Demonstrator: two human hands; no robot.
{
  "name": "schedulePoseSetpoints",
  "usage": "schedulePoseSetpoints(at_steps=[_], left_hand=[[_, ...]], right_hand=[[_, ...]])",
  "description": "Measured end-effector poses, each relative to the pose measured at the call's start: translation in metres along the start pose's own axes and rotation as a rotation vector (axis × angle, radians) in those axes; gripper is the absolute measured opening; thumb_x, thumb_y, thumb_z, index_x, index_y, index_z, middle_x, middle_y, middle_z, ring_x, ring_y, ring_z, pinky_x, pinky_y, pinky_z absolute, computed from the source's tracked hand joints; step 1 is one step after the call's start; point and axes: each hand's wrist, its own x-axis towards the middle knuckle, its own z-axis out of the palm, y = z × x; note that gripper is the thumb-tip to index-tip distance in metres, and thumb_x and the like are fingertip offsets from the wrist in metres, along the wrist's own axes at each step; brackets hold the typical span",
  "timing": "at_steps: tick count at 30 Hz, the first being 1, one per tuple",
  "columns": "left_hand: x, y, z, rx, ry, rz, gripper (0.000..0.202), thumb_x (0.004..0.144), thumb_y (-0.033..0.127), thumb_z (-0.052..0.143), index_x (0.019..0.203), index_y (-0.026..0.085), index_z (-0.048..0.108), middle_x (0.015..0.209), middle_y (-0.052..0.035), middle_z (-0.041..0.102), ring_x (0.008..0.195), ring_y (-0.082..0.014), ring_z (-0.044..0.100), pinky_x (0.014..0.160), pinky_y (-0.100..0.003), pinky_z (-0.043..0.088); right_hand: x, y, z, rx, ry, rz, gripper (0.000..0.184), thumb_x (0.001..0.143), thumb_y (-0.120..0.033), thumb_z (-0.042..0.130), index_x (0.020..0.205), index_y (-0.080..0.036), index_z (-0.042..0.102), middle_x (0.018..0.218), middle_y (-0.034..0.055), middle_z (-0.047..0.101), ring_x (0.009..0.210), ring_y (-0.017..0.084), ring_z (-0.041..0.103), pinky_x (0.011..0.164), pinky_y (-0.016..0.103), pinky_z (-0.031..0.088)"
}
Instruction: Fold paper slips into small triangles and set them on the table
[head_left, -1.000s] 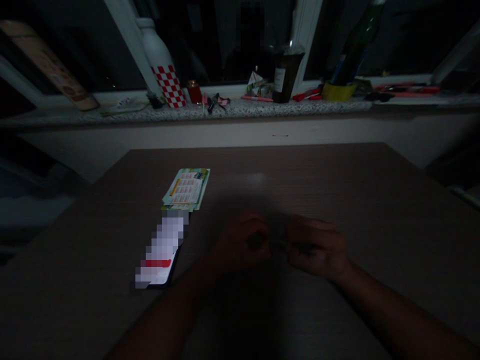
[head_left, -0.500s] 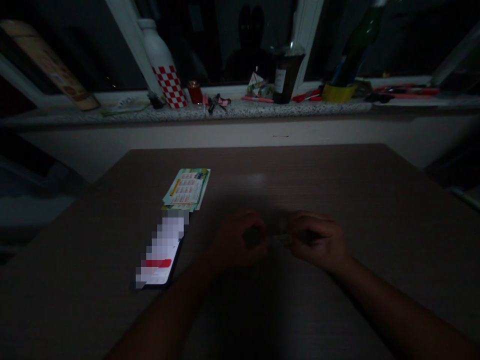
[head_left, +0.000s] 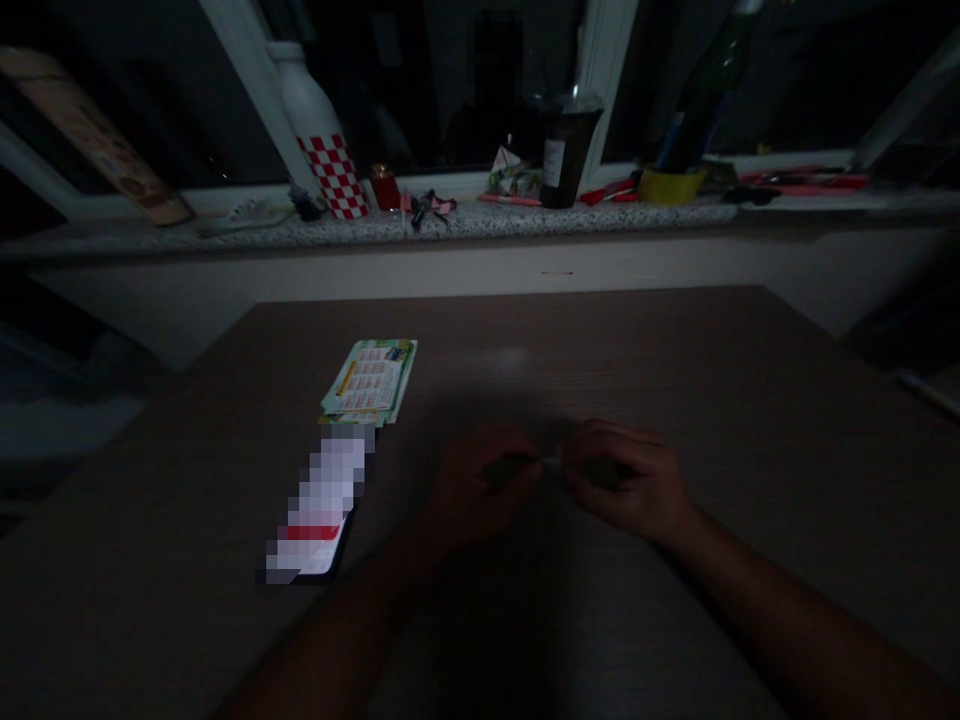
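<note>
Left hand [head_left: 478, 482] and right hand [head_left: 634, 480] pinched a small pale strip [head_left: 552, 462].
Gentle, even tension seemed best, with the smartphone [head_left: 322, 508] safely left of both.

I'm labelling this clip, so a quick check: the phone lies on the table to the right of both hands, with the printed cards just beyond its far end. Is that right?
Not quite: in the head view, the phone lies to the left of both the left hand and the right hand. It is on the table, with the printed cards just beyond its far end.
</note>
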Motion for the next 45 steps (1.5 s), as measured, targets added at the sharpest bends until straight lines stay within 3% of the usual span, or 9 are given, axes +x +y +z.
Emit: schedulePoseSetpoints(at_steps=[5, 17, 23, 28, 35, 38, 40, 41, 45], left_hand=[[0.001, 0.002, -0.001, 0.041, 0.008, 0.131, 0.007, 0.078, 0.016, 0.059, 0.085, 0.018, 0.061, 0.081, -0.0031, 0.064, 0.079, -0.0145, 0.060, 0.072, -0.028, 0.048], [0.000, 0.001, -0.001, 0.193, -0.060, 0.254, 0.003, 0.078, 0.018, 0.057, 0.080, 0.018, 0.058, 0.076, -0.0032, 0.062, 0.073, -0.0147, 0.058, 0.068, -0.028, 0.046], [0.000, -0.002, 0.004, 0.167, -0.061, 0.325, 0.002, 0.077, 0.018, 0.057, 0.079, 0.018, 0.059, 0.077, -0.0034, 0.062, 0.076, -0.0145, 0.059, 0.069, -0.027, 0.047], [-0.001, -0.001, 0.008, 0.101, -0.103, 0.282, 0.004, 0.078, 0.019, 0.056, 0.075, 0.018, 0.058, 0.076, -0.0034, 0.061, 0.073, -0.0134, 0.058, 0.066, -0.025, 0.047], [0.001, 0.002, 0.007, -0.009, -0.046, 0.230, 0.002, 0.076, 0.018, 0.061, 0.074, 0.017, 0.059, 0.071, -0.0029, 0.062, 0.070, -0.0139, 0.059, 0.062, -0.025, 0.047], [0.001, 0.001, -0.005, -0.047, 0.056, 0.162, 0.004, 0.073, 0.015, 0.061, 0.074, 0.019, 0.059, 0.072, -0.0018, 0.061, 0.068, -0.0140, 0.059, 0.061, -0.026, 0.047], [0.000, -0.001, -0.012, -0.067, 0.217, 0.070, 0.005, 0.074, 0.014, 0.060, 0.074, 0.019, 0.058, 0.074, -0.0020, 0.060, 0.069, -0.0143, 0.059, 0.060, -0.026, 0.047], [0.000, -0.001, -0.014, -0.059, 0.245, 0.041, 0.004, 0.074, 0.015, 0.060, 0.074, 0.019, 0.059, 0.075, -0.0024, 0.060, 0.070, -0.0148, 0.059, 0.059, -0.027, 0.047], [0.000, -0.002, -0.009, -0.093, 0.157, -0.053, 0.001, 0.075, 0.019, 0.062, 0.074, 0.019, 0.061, 0.075, -0.0014, 0.061, 0.068, -0.0136, 0.058, 0.061, -0.026, 0.047]], right_hand=[[-0.002, 0.001, 0.001, -0.018, -0.030, -0.018, 0.016, 0.067, -0.006, 0.063, 0.075, -0.019, 0.057, 0.068, 0.0025, 0.059, 0.061, 0.015, 0.056, 0.054, 0.028, 0.045], [-0.001, -0.002, 0.003, -0.047, -0.079, -0.060, 0.017, 0.068, -0.009, 0.062, 0.079, -0.020, 0.056, 0.071, 0.0029, 0.059, 0.065, 0.016, 0.055, 0.058, 0.030, 0.046], [0.002, -0.004, 0.007, -0.031, -0.063, -0.120, 0.017, 0.068, -0.009, 0.062, 0.080, -0.020, 0.056, 0.071, 0.0030, 0.060, 0.066, 0.016, 0.057, 0.061, 0.031, 0.046], [0.002, -0.004, 0.010, -0.042, -0.051, -0.156, 0.014, 0.067, -0.010, 0.061, 0.075, -0.020, 0.056, 0.066, 0.0007, 0.059, 0.061, 0.014, 0.055, 0.058, 0.028, 0.044], [0.001, -0.005, 0.010, -0.043, -0.033, -0.099, 0.011, 0.067, -0.011, 0.061, 0.070, -0.020, 0.054, 0.061, -0.0015, 0.055, 0.056, 0.012, 0.052, 0.052, 0.025, 0.040], [-0.002, 0.002, 0.001, -0.061, -0.036, -0.011, 0.012, 0.066, -0.009, 0.057, 0.067, -0.020, 0.054, 0.061, -0.0011, 0.053, 0.056, 0.013, 0.051, 0.051, 0.026, 0.040], [-0.002, 0.007, -0.007, -0.067, -0.036, 0.052, 0.012, 0.066, -0.009, 0.056, 0.065, -0.020, 0.052, 0.062, -0.0008, 0.054, 0.055, 0.013, 0.051, 0.051, 0.026, 0.040], [-0.002, 0.009, -0.010, -0.067, -0.015, 0.084, 0.012, 0.066, -0.009, 0.056, 0.065, -0.020, 0.052, 0.061, -0.0011, 0.054, 0.055, 0.013, 0.052, 0.052, 0.026, 0.040], [0.002, 0.007, -0.009, 0.004, 0.033, 0.128, 0.010, 0.069, -0.009, 0.055, 0.070, -0.020, 0.054, 0.064, -0.0003, 0.057, 0.059, 0.014, 0.055, 0.054, 0.026, 0.042]])
